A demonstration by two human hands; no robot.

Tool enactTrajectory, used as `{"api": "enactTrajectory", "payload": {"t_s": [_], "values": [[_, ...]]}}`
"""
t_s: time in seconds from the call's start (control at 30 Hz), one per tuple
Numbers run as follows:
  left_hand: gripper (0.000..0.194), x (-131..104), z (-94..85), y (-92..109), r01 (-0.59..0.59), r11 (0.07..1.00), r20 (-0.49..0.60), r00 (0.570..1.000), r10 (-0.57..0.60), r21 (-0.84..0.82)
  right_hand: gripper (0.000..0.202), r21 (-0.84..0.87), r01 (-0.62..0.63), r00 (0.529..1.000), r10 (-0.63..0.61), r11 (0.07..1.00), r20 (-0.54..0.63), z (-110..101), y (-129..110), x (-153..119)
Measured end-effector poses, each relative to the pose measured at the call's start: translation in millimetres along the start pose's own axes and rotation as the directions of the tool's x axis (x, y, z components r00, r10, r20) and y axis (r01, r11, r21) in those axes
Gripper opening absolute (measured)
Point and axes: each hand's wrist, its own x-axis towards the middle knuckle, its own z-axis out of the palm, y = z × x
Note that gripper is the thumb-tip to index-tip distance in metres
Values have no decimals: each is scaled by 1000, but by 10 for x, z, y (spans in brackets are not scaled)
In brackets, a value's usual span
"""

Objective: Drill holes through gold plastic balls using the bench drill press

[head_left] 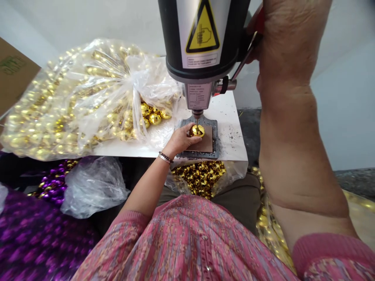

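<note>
My left hand [182,139] grips a shiny gold faceted ball [197,131] between thumb and fingers on a brown board [206,141]. The thin bit of a drill press [202,43] comes down onto the ball's top. Under the board lies a dark metal base [215,128] strewn with shavings. My right arm is raised beside the machine; at its end my right hand [259,35] is at the machine's right side, near a metal lever and something red. Its fingers are mostly hidden.
A big clear bag of gold balls [73,101] covers the left of the white table [231,113]. An open bag of small gold pieces [202,177] sits below the table's front edge. Purple balls [38,238] lie lower left, near a cardboard box [14,74].
</note>
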Motion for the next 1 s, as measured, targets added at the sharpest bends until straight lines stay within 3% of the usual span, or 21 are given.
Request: {"api": "enactTrajectory", "payload": {"t_s": [0.1, 0.27, 0.43, 0.7, 0.9, 1.0], "values": [[62, -33, -1, -18, -20, 1000, 13, 1000, 21, -19, 33, -41, -31, 999, 30, 999, -20, -31, -85, -238], [56, -26, 38, -96, -44, 998, -1, 999, 44, -51, 26, -176, 225, 968, -241, 958, -72, -168, -54, -806], [60, 12, 73, -148, -51, 992, -3, 999, 51, -118, 14, -273, 342, 930, -366, 899, -42, -253, 155, -1171], [62, -8, 89, -127, -42, 994, -29, 999, 39, -104, 28, -326, 465, 856, -511, 823, -70, -237, 402, -1375], [48, -6, 108, -133, -73, 990, -27, 997, 71, -121, 36, -289, 337, 909, -390, 896, -149, -166, 574, -1465], [45, -10, 112, -122, -90, 990, -40, 995, 86, -113, 39, -283, 338, 885, -405, 897, -227, -98, 645, -1494]]}}
